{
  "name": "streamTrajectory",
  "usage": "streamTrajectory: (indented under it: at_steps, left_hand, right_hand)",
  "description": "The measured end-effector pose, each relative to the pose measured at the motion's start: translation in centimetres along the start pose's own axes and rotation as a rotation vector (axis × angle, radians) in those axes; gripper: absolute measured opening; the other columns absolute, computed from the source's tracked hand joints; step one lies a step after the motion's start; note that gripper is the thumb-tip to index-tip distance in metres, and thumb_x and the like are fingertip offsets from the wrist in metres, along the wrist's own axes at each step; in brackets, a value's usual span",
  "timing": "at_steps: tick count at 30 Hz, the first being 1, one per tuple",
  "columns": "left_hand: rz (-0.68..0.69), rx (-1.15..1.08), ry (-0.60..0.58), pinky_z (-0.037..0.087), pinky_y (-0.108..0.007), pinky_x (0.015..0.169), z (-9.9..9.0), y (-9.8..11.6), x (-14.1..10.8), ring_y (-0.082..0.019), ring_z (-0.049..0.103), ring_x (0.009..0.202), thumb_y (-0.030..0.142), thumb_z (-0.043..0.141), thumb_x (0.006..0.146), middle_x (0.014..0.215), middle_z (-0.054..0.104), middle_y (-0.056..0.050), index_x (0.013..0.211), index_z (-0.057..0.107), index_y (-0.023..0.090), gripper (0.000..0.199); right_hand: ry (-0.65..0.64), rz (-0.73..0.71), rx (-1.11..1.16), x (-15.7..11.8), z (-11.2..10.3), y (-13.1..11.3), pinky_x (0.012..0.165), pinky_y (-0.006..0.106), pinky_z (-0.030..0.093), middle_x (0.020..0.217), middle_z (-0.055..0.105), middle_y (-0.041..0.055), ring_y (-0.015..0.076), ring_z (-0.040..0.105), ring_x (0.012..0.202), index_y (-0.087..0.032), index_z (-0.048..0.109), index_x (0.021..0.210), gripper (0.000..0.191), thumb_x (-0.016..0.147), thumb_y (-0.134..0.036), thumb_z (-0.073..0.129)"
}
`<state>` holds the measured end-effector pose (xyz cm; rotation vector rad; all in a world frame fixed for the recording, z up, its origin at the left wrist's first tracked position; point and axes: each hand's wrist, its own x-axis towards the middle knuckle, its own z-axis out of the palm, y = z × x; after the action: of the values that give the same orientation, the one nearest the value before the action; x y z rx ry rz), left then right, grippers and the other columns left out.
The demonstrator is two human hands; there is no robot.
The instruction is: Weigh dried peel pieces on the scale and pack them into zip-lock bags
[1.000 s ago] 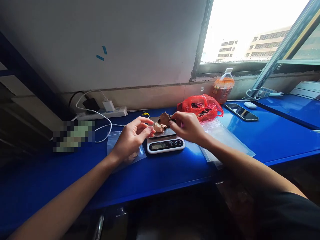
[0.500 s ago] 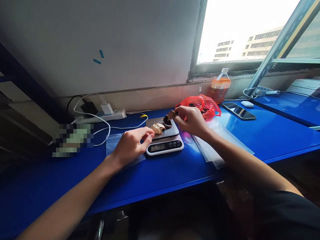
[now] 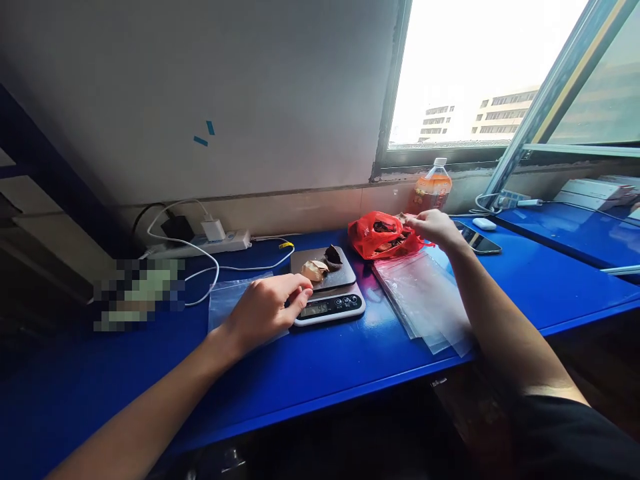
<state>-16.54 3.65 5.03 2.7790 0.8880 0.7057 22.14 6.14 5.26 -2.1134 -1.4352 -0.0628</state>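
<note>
Dk, plain-looking short slv (image 3: 555, 433) on R arm (image 3: 505, 327); forearms (image 3: 155, 400) & hands (image 3: 267, 307) bare.

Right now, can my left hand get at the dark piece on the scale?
Probably yes: your left hand is close and nothing covers the dark piece, though the pale piece lies between.

Window (image 3: 465, 73) overexp. upper R; desk (image 3: 345, 363) glare; L dim.
</note>
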Motion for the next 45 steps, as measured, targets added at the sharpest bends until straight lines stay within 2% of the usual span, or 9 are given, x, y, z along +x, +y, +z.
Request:
streamTrajectory:
  at_steps: [2, 8, 14, 23, 28, 32, 39, 41, 45]
  left_hand:
    - [0.008, 0.01, -0.006, 0.05, -0.03, 0.073, 0.0, 0.0, -0.1, -0.02, 0.069, 0.082, 0.031, 0.045, 0.094, 0.093, 0.075, -0.005, 0.097, 0.068, 0.019, 0.026]
    - [0.047, 0.037, -0.011, 0.051, -0.029, 0.073, 0.0, 0.0, -0.2, -0.02, 0.069, 0.081, 0.03, 0.045, 0.094, 0.094, 0.075, -0.006, 0.098, 0.069, 0.019, 0.026]
    - [0.058, 0.036, -0.035, 0.051, -0.03, 0.074, 0.3, -0.2, -0.2, -0.019, 0.069, 0.082, 0.028, 0.046, 0.095, 0.093, 0.074, -0.004, 0.098, 0.067, 0.018, 0.024]
    - [0.058, 0.045, -0.08, 0.05, -0.029, 0.072, 0.4, -0.2, -0.1, -0.019, 0.069, 0.083, 0.027, 0.048, 0.095, 0.093, 0.074, -0.002, 0.099, 0.067, 0.018, 0.022]
    - [0.073, 0.039, -0.064, 0.05, -0.029, 0.071, 0.4, -0.3, -0.2, -0.018, 0.069, 0.081, 0.026, 0.047, 0.095, 0.091, 0.074, -0.002, 0.098, 0.067, 0.017, 0.022]
    - [0.083, 0.046, -0.069, 0.05, -0.029, 0.071, 0.3, -0.2, -0.3, -0.019, 0.069, 0.082, 0.026, 0.047, 0.094, 0.093, 0.074, -0.003, 0.098, 0.067, 0.017, 0.022]
    - [0.055, 0.057, -0.102, 0.05, -0.029, 0.07, 0.2, -0.1, -0.2, -0.019, 0.07, 0.082, 0.026, 0.047, 0.094, 0.091, 0.074, -0.003, 0.098, 0.068, 0.017, 0.023]
    - [0.058, 0.056, -0.1, 0.051, -0.029, 0.071, 0.2, 0.0, -0.1, -0.02, 0.07, 0.083, 0.026, 0.047, 0.094, 0.093, 0.074, -0.003, 0.099, 0.068, 0.017, 0.023]
    - [0.064, 0.058, -0.098, 0.051, -0.028, 0.069, 0.3, 0.1, -0.1, -0.019, 0.07, 0.081, 0.026, 0.046, 0.094, 0.091, 0.075, -0.003, 0.099, 0.068, 0.017, 0.024]
  right_hand:
    - [-0.052, 0.001, -0.022, -0.1, 0.5, -0.3, 0.055, 0.029, 0.035, 0.063, 0.064, 0.0082, 0.016, 0.054, 0.056, -0.013, 0.07, 0.07, 0.037, 0.084, -0.044, 0.054]
    - [-0.08, -0.288, 0.012, 0.1, 1.3, -1.4, 0.069, 0.024, 0.041, 0.086, 0.069, 0.0086, 0.0152, 0.059, 0.076, -0.015, 0.073, 0.083, 0.023, 0.083, -0.029, 0.055]
    - [-0.211, -0.28, 0.03, 0.4, 2.0, 0.1, 0.062, 0.023, 0.04, 0.064, 0.062, 0.0014, 0.0143, 0.055, 0.065, -0.018, 0.065, 0.058, 0.014, 0.072, -0.022, 0.061]
    - [-0.328, -0.234, 0.199, 0.6, 2.3, 0.7, 0.05, 0.023, 0.031, 0.053, 0.051, -0.003, 0.0104, 0.045, 0.052, -0.018, 0.056, 0.054, 0.017, 0.068, -0.026, 0.058]
    - [-0.268, -0.158, 0.373, 0.4, 1.1, 0.8, 0.047, 0.022, 0.031, 0.058, 0.054, -0.0019, 0.0094, 0.045, 0.052, -0.016, 0.056, 0.066, 0.018, 0.072, -0.033, 0.054]
    - [-0.167, -0.127, 0.478, 0.6, 0.5, 0.5, 0.051, 0.022, 0.037, 0.07, 0.062, 0.0035, 0.0116, 0.052, 0.058, -0.014, 0.058, 0.076, 0.019, 0.074, -0.033, 0.056]
    - [0.064, -0.047, 0.464, 1.1, 2.4, -0.1, 0.067, 0.028, 0.048, 0.094, 0.067, 0.0108, 0.0182, 0.063, 0.077, -0.015, 0.056, 0.097, 0.019, 0.082, -0.026, 0.051]
    - [0.132, -0.035, 0.357, 1.0, 2.9, -0.4, 0.074, 0.032, 0.047, 0.1, 0.067, 0.0134, 0.0229, 0.062, 0.087, -0.015, 0.058, 0.101, 0.022, 0.081, -0.023, 0.054]
    - [0.123, -0.136, -0.194, 0.2, 2.8, -1.3, 0.081, 0.039, 0.043, 0.112, 0.063, 0.0188, 0.0316, 0.055, 0.102, -0.011, 0.061, 0.111, 0.03, 0.086, -0.023, 0.05]
